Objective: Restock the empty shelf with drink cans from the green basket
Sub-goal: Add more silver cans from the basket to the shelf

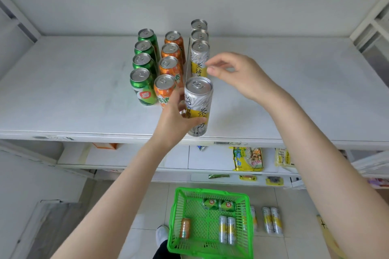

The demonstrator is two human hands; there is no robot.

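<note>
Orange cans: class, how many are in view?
5. Four orange cans stand in the middle row on the shelf; one lies in the green basket. More could be hidden.

My 2 forearms are bare, the left forearm (117, 191) rising from the lower left and the right forearm (315, 153) from the lower right. My left hand (179, 115) grips a tall can (199, 99) low on its side, thumb across the front. My right hand (237, 75) hovers higher, fingers loosely curled, holding nothing.
</note>
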